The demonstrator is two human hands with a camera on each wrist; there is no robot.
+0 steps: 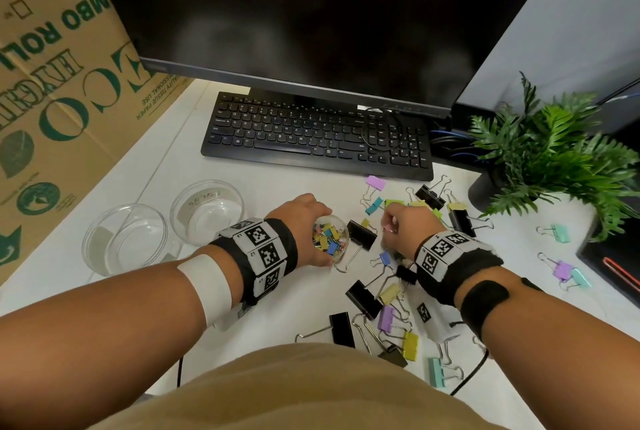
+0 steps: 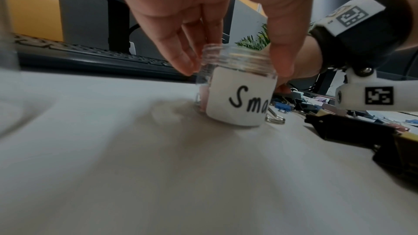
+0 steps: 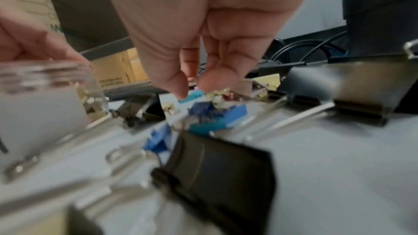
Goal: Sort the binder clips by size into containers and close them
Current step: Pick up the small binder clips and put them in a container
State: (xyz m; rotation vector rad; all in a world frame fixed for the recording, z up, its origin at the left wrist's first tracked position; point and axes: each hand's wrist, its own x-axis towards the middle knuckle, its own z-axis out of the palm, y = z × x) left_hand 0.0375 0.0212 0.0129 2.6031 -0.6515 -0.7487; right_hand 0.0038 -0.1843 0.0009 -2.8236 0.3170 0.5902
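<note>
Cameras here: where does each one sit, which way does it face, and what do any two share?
Head: above, facing down at the desk; both forearms, left hand, right hand.
Left wrist: low over the desk, facing along the fingers that grip the small jar labelled "Sma"; right wristband too.
Right wrist: low, facing along curled fingers toward scattered binder clips.
Shared: all three show the jar.

Black, purple, yellow and teal binder clips (image 1: 363, 298) are lying on the white desk (image 1: 277, 308). The clear jar (image 2: 237, 88) is wearing a white label with black writing.
</note>
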